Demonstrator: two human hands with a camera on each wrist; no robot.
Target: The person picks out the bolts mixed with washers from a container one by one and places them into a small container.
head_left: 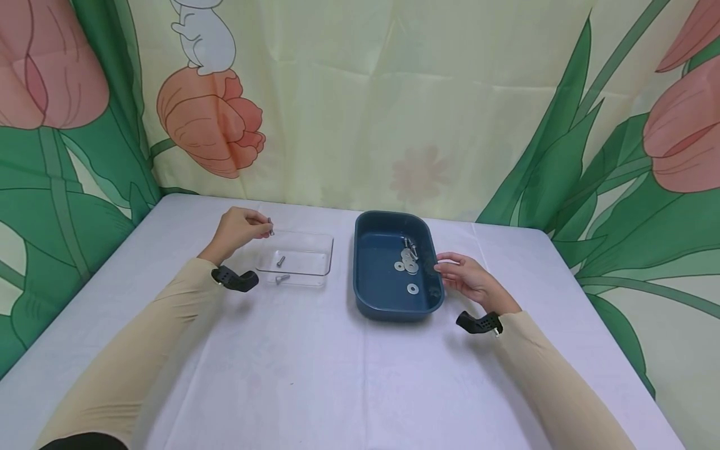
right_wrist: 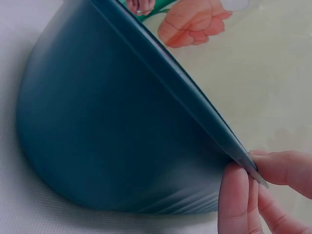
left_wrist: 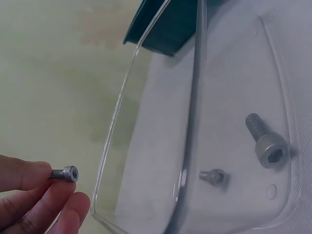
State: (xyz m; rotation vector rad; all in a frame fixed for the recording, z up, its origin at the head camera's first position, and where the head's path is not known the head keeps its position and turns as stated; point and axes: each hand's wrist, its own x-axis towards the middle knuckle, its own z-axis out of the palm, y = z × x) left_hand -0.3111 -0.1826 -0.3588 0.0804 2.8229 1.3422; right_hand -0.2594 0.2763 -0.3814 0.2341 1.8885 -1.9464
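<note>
1. I work at a table under a white cloth, its fold lines running lengthwise and a tiny dark speck near the front.

2. Behind it hangs a pale yellow curtain printed with pink tulips, broad green leaves and a white rabbit atop an orange bloom.

3. My left hand pinches a socket-head screw between thumb and fingers near the far left corner of a clear plastic box. Two more screws lie inside that box.

4. My right hand pinches the right-hand rim of a dark blue tub, thumb and fingers on either side. Flat washers and a small bunch of bolts lie in the tub, mostly toward its right wall.

5. Overlap makes the washers and bolts hard to count. My thumb and fingers hide part of the held screw's shank, and a pale sliver at my right fingertips is too slight to identify.

6. The head view's edges crop the rabbit's head, my beige sleeves and a black shape at lower left.
</note>
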